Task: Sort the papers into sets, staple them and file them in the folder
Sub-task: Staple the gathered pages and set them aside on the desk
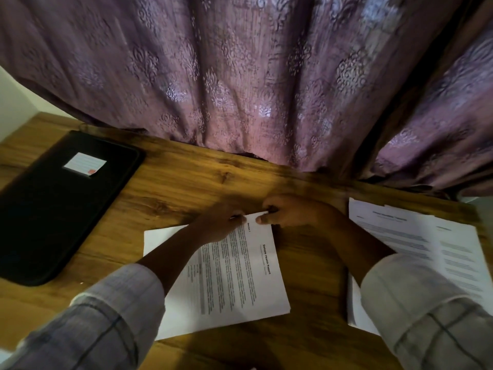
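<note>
Head view: both hands on one corner
Left hand (222, 225) and right hand (289, 212) pinch the paper set (229, 273) at its far corner; black folder (61, 209) lies by the table (186, 177) left edge

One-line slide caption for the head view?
Left hand and right hand pinch the far corner of a paper set on the table, between a closed black folder and another paper pile.

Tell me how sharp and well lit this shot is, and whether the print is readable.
Head view: dim, warm light, brightest low on the purple curtain; wide-angle distortion bows the wooden table; motion blur softens the left hand, right hand and right paper stack; on the centre papers only "Sample Health Report" reads.
</note>
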